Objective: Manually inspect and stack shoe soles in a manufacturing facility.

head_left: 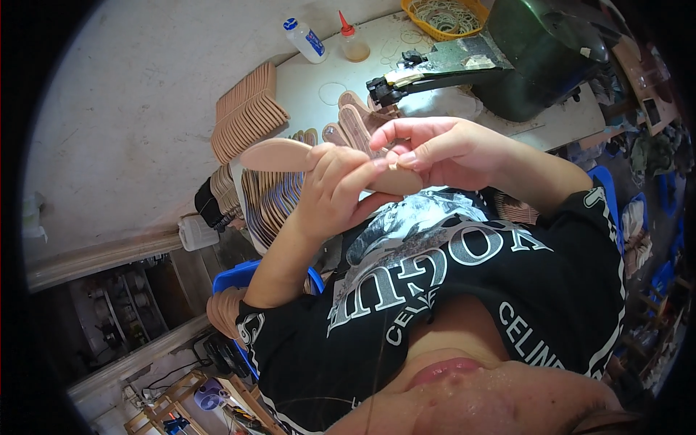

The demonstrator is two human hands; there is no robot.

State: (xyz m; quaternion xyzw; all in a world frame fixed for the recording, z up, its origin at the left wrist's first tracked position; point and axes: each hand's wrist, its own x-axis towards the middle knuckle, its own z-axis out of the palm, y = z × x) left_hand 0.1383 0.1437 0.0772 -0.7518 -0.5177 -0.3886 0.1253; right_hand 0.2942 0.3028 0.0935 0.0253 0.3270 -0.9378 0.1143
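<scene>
A tan, sole-shaped shoe insole point(278, 156) is held up in front of my chest, above the table's near edge. My left hand point(335, 180) wraps round its middle, with the wide rounded end sticking out to the left. At the other end my right hand point(446, 151) pinches the insole's edge between thumb and fingers. A small pale bit shows at that pinch, too small to make out. Just beyond my hands lie several brown insoles point(354, 125) on the table. A row of stacked insoles point(272, 206) stands left of my left forearm.
Across the white table point(319, 87) stands a dark green machine point(533, 61) with a narrow arm reaching left. A bundle of tan insoles point(250, 109) leans by the wall. At the back are a white bottle point(304, 42), a red-tipped glue bottle point(354, 42) and a yellow basket point(444, 30).
</scene>
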